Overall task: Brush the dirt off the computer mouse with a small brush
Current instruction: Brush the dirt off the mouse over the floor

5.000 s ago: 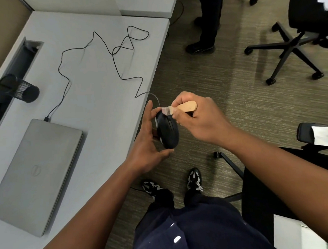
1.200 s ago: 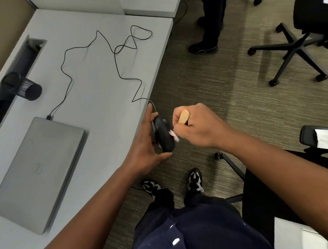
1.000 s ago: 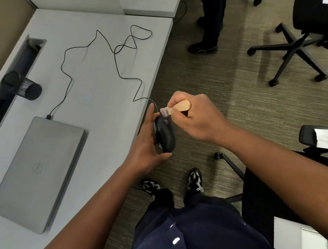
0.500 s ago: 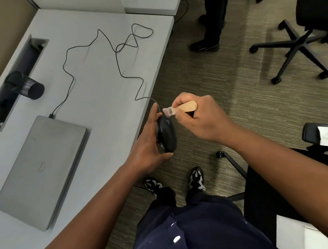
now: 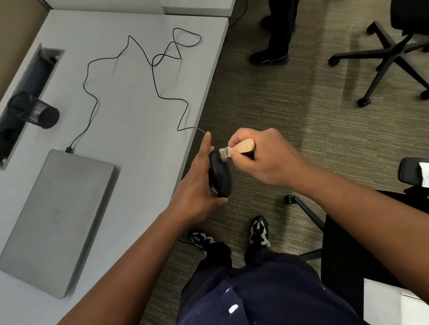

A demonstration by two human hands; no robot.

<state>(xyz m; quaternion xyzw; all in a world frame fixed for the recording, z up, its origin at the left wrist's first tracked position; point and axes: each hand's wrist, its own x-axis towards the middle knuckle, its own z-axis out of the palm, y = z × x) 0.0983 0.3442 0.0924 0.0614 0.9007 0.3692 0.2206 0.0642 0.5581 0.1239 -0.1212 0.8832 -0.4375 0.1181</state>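
Left hand [image 5: 197, 187] grips the black computer mouse [image 5: 220, 176], fingers curled round its far side and thumb under its near end, holding it in the air just off the desk [image 5: 132, 112] edge, over the carpet [image 5: 292, 105]. Right hand [image 5: 265, 157] pinches the small brush [image 5: 240, 147] by its wooden handle, pale bristles touching the mouse's front end, the end pointing away from the person. Mouse is tipped on its side, top face toward the brush, probably so the bristles reach the button area and dirt drops to the floor, not the desk. Its cable [image 5: 155, 66] runs from the front end back across the desk in loose loops to the closed laptop [image 5: 56, 218], so there's slack and the mouse can be turned freely. Open room: nothing between the mouse and the floor; desk edge sits just beside the left hand's knuckles, so strokes are best kept away from the desk side. Chair base [image 5: 306, 214] and the person's shoes [image 5: 258, 231] are below the mouse, well apart. Mesh pen cup [image 5: 36, 111] lies on its side on the desk's far side from the mouse, out of the way.
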